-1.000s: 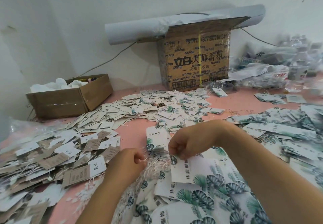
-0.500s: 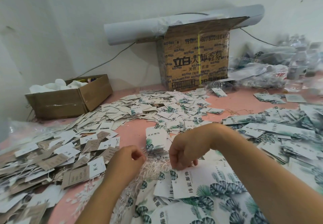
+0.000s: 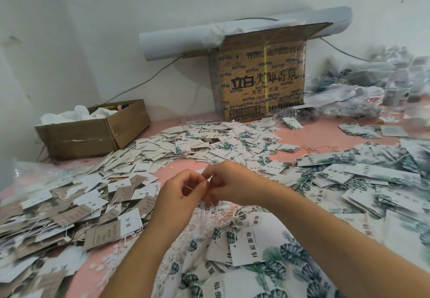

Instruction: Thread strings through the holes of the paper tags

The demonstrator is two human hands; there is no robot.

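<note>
Two pinches on one string [image 3: 210,178]: your left hand [image 3: 179,195] and right hand [image 3: 229,185] meet dead center, string pile [image 3: 209,223] at 6 o'clock below. Slacken either grip and I'd guess it drops into that tangle.

tags [image 3: 223,144] before box [image 3: 260,77]

left hand [image 3: 179,196]: up off the string pile [image 3: 210,219], now pinching one white string [image 3: 208,180]
right hand [image 3: 232,185]: off the leaf-print tag [image 3: 253,244], raised, pinching the same string
gap between hands: closed, fingertips now touching above the table
</note>
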